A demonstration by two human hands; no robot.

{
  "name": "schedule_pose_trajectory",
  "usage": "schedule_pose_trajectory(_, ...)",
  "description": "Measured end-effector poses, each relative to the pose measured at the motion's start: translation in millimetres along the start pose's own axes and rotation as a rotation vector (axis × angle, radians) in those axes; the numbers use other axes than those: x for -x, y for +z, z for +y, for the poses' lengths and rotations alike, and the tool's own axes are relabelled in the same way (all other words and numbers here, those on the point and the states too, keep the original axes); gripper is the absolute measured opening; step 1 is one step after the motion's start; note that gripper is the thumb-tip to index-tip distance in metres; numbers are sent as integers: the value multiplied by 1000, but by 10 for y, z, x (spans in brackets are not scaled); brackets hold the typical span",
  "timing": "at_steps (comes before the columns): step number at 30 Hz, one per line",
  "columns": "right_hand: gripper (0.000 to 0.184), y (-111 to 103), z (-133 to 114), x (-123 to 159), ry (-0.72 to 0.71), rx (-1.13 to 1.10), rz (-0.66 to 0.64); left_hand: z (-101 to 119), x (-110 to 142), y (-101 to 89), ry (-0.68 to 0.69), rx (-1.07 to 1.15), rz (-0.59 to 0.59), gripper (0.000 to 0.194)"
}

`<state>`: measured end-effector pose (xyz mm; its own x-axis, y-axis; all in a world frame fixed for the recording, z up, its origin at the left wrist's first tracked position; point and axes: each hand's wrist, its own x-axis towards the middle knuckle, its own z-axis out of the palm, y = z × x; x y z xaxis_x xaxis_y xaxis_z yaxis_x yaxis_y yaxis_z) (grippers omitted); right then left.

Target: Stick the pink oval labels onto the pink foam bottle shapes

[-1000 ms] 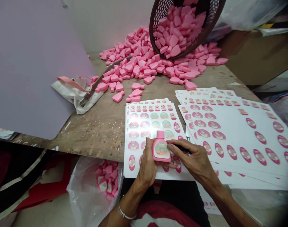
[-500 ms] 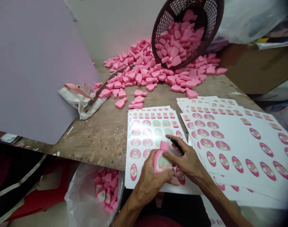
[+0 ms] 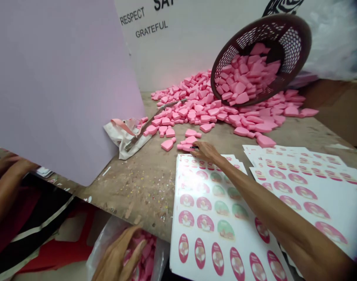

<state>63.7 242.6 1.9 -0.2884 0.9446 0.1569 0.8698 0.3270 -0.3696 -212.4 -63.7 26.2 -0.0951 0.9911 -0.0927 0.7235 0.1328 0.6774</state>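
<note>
My right hand (image 3: pixel 206 151) is stretched forward over the sticker sheets (image 3: pixel 213 210). Its fingertips reach a loose pink heart-shaped bottle (image 3: pixel 184 147) at the near edge of the pile. The fingers are curled, and the dark tip of a thin black tool (image 3: pixel 194 147) shows between them. My left hand (image 3: pixel 120 257) hangs low at the table's front edge with fingers stretched out and nothing in them. It is over a clear plastic bag (image 3: pixel 108 238) that holds labelled pink bottles (image 3: pixel 143 261).
A tipped brown basket (image 3: pixel 295 43) spills pink bottles (image 3: pixel 213 109) across the back of the worn table (image 3: pixel 137 183). More sticker sheets (image 3: pixel 307 187) lie to the right. A large lilac board (image 3: pixel 58 78) leans at the left. Another person's hand (image 3: pixel 11 164) rests beneath it.
My left hand has dropped to the bag and the labelled bottle is gone from it. My right hand has left the bottle and reached forward to the loose ones. The view tilted up.
</note>
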Motion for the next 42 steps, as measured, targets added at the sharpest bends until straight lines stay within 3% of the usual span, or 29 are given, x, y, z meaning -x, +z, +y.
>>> schedule_pose_trajectory(3,21,-34,-69,-40,-15,-10,35,307,-373,196,-48,262,-121,32)
schedule_pose_trajectory(5,25,-104,-151,122,-4,-28,73,533,-630,383,-68,454,-74,34)
schedule_pose_trajectory(8,43,-212,-344,620,38,-185,46,826,-922,714,-84,849,10,37)
schedule_pose_trajectory(10,47,-269,-472,1051,76,-595,-118,975,-994,924,-84,1082,-33,40)
schedule_pose_trajectory(13,35,-337,-512,1676,85,-793,-266,1108,-904,1134,-121,1208,-68,39)
schedule_pose_trajectory(17,27,-328,-232,2278,266,-436,42,1145,-588,1198,-188,1090,-114,37)
schedule_pose_trajectory(20,20,-226,-27,2552,170,-188,179,1146,-378,1236,-204,946,-288,36)
schedule_pose_trajectory(23,14,-139,8,2686,54,-56,259,1159,-263,1340,-205,864,-349,37)
schedule_pose_trajectory(27,12,-125,-73,2714,19,38,286,1181,-224,1448,-198,837,-296,37)
schedule_pose_trajectory(34,15,-112,-57,2708,13,-5,255,1167,-226,1452,-157,755,-306,37)
schedule_pose_trajectory(42,14,-91,-70,2693,28,-30,306,1166,-227,1444,-129,715,-288,35)
